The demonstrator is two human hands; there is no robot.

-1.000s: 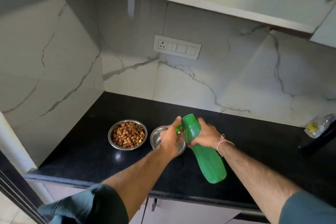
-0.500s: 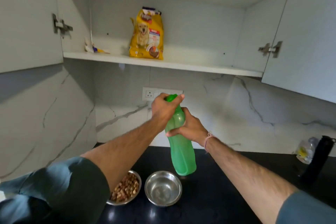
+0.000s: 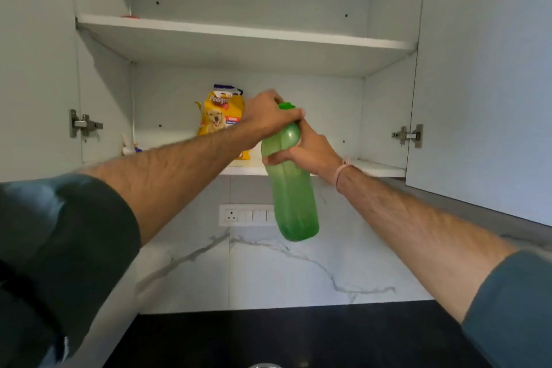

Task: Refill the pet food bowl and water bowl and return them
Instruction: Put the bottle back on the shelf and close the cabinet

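Observation:
A green plastic water bottle [image 3: 294, 197] is raised upright in front of the open wall cupboard, level with its lower shelf [image 3: 376, 169]. My right hand [image 3: 310, 148] grips the bottle just below its neck. My left hand [image 3: 268, 116] is curled over the green cap at the top. A yellow dog food bag [image 3: 219, 116] stands on the lower shelf behind my left wrist. Only a sliver of a steel bowl's rim [image 3: 264, 365] shows at the bottom edge; the food bowl is out of view.
Both cupboard doors [image 3: 484, 84] stand open to either side. An upper shelf [image 3: 239, 33] spans the cupboard above. A white switch panel [image 3: 245, 214] sits on the marble backsplash, over the black counter [image 3: 283, 337]. Small items lie at the lower shelf's left end [image 3: 130, 148].
The view has tilted upward from the counter to the cupboard. Both hands have lifted the bottle from beside the bowls up to shelf height. The bowls have dropped out of view.

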